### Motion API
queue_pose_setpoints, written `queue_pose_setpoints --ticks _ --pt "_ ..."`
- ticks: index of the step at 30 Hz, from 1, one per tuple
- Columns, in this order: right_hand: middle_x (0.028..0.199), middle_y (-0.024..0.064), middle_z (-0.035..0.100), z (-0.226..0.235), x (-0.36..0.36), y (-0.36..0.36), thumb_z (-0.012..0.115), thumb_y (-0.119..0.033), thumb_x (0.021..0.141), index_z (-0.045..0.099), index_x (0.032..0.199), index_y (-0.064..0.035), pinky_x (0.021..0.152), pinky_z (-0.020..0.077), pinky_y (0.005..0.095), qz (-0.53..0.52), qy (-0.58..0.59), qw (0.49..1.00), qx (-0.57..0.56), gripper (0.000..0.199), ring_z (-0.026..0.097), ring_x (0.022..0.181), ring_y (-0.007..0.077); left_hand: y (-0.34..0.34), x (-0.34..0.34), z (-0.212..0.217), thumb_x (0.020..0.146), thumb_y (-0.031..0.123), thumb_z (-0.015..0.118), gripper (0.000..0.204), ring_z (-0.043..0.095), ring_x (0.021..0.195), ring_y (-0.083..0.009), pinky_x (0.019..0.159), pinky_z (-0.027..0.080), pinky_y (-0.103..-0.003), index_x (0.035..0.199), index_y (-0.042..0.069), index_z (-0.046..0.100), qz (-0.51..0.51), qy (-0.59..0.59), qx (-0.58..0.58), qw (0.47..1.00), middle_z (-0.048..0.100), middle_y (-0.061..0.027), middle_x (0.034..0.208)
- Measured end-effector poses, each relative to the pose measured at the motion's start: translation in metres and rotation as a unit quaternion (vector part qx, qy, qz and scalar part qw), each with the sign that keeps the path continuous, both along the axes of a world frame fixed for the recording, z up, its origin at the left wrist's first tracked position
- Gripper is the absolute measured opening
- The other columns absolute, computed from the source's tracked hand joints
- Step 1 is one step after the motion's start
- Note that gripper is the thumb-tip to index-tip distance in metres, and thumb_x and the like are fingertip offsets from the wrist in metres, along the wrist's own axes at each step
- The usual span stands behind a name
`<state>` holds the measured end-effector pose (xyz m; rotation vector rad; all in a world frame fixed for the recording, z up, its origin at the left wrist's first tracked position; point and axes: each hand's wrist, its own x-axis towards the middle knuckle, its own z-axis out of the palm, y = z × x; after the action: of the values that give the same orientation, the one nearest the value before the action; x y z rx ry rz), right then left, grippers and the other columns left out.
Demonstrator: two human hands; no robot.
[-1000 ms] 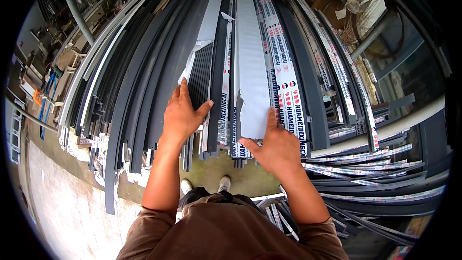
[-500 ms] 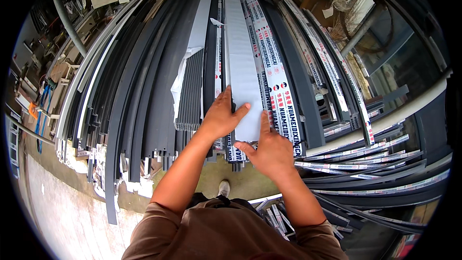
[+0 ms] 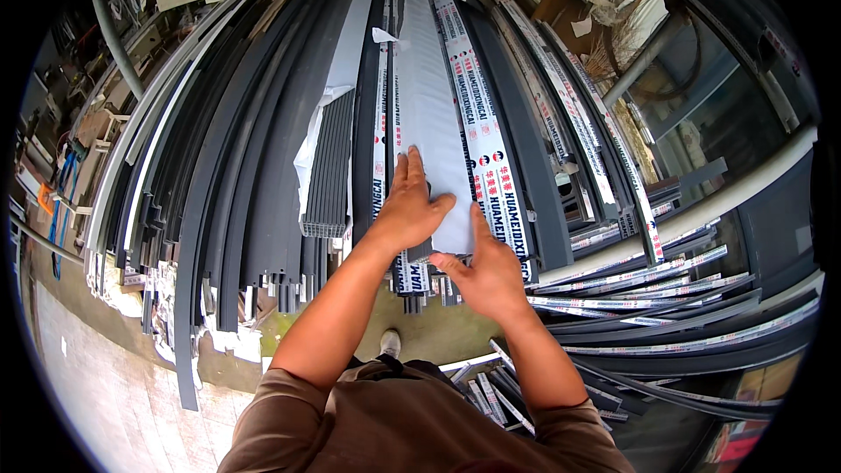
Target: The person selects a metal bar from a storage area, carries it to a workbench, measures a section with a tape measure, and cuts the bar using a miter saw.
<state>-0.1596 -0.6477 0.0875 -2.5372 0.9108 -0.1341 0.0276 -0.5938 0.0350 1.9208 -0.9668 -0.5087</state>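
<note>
A long, narrow bundle wrapped in pale white film (image 3: 435, 105) lies lengthwise before me, on top of other profiles. My left hand (image 3: 410, 206) rests along its left side, fingers stretched forward and thumb out toward the middle. Against its right side lies my right hand (image 3: 487, 267), index finger pointing ahead and thumb reaching across the near end. Neither hand wraps around the bundle. To its right run profiles in printed white film (image 3: 491, 158). More printed film shows along its left edge.
Dark grey profiles (image 3: 254, 140) lie side by side at left. Closer in is a ribbed grey bundle (image 3: 329, 166) with torn white wrapping. More profiles sit on a lower level (image 3: 648, 333) at right, below a pale pipe (image 3: 701, 215). My shoe (image 3: 390, 343) stands on the floor.
The white-wrapped bundle appears shifted slightly right over its neighbours, baring more printed film along its left side. Both hands stay on it. The whole view has shifted a little.
</note>
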Motion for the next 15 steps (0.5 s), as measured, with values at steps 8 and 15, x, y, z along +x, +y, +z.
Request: queue_pose_setpoints --ticks 8,15 --pt "0.084 0.0214 0.072 -0.018 -0.015 -0.015 0.077 -0.063 0.097 0.03 0.168 0.0106 0.077 0.0579 0.0414 -0.018 -0.048 0.996 0.07 0.113 0.074 0.077 0.0331 -0.011 -0.011 0.012 0.085 0.03 0.075 0.105 0.031 0.159 -0.0579 0.132 0.03 -0.05 0.169 -0.011 0.026 0.023 -0.067 -0.03 0.997 0.029 -0.0474 0.168" --pt "0.141 0.0327 0.066 -0.02 -0.022 -0.014 0.068 -0.069 0.1 0.041 0.165 0.0054 0.103 0.0561 0.0521 -0.013 -0.064 0.996 0.065 0.103 0.072 0.119 0.0466 -0.015 -0.022 0.032 0.083 0.02 0.075 0.091 0.039 0.158 -0.0507 0.13 0.036 -0.048 0.166 -0.001 0.045 0.066 -0.108 -0.022 0.992 0.041 -0.0352 0.168"
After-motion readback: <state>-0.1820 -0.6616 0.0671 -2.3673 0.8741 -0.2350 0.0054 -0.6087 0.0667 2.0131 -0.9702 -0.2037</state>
